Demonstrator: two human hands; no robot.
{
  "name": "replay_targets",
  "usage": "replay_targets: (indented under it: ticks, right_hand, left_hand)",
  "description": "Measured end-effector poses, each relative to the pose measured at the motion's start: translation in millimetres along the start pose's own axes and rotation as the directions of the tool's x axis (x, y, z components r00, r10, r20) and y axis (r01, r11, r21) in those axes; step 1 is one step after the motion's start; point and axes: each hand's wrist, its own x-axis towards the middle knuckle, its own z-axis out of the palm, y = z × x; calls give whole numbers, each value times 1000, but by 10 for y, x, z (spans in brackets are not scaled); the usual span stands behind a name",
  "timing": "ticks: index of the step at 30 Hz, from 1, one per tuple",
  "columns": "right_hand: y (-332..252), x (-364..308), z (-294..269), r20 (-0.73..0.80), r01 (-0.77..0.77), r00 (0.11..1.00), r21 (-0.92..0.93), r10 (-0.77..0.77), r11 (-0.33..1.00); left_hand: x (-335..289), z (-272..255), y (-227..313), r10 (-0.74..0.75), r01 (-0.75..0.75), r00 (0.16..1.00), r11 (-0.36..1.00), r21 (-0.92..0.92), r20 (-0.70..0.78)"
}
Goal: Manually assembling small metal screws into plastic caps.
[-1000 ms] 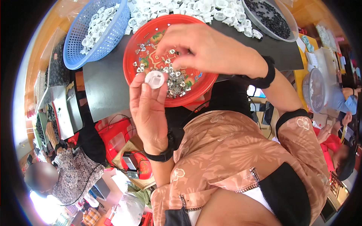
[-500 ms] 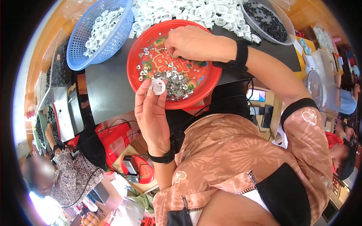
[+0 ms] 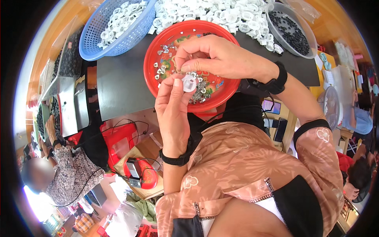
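Observation:
Between the thumb and fingers of my left hand [image 3: 173, 100] is a round white plastic part [image 3: 189, 83], held up over the near edge of a red round tray [image 3: 153, 85]. Just above it my right hand [image 3: 213, 57] is pinched closed, its fingertips beside the white part's upper left. Whatever sits in that pinch is too small and hidden to name. Small shiny metal pieces [image 3: 202, 94] lie heaped in the tray below my hands. More of them [image 3: 161, 70] are scattered toward its left side.
A blue plastic basket [image 3: 89, 45] of white parts stands at the back left. Loose white parts [image 3: 221, 12] are piled behind the tray. At the back right is a clear bowl [image 3: 312, 47] of small black pieces. Another person [image 3: 77, 173] sits at left.
My right hand has come from the tray's far middle toward the white part in my left hand. The left hand has turned the part slightly. The whole view has shifted a little.

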Motion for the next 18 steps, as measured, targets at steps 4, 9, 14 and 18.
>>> replay_targets:
  ticks: [4, 9, 14, 18]
  right_hand:
    - [-5, -72, 30, -44, -18, 999, -17, 18, 1000]
    - [-76, -131, 73, -160, -2, 987, -136, -20, 991]
    - [-72, -150, 128, -209, 58, 973, -208, -102, 976]
    - [-36, -158, 176, -258, 131, 940, -327, -222, 936]
  left_hand:
    - [21, 1, -42, 32, -31, 999, 999, -41, 15]
    - [30, 54, -28, 184, -172, 980, 975, 141, -76]
    - [34, 91, -68, 321, -279, 946, 883, 377, -53]
    - [35, 60, -96, 331, -293, 943, 883, 367, -44]
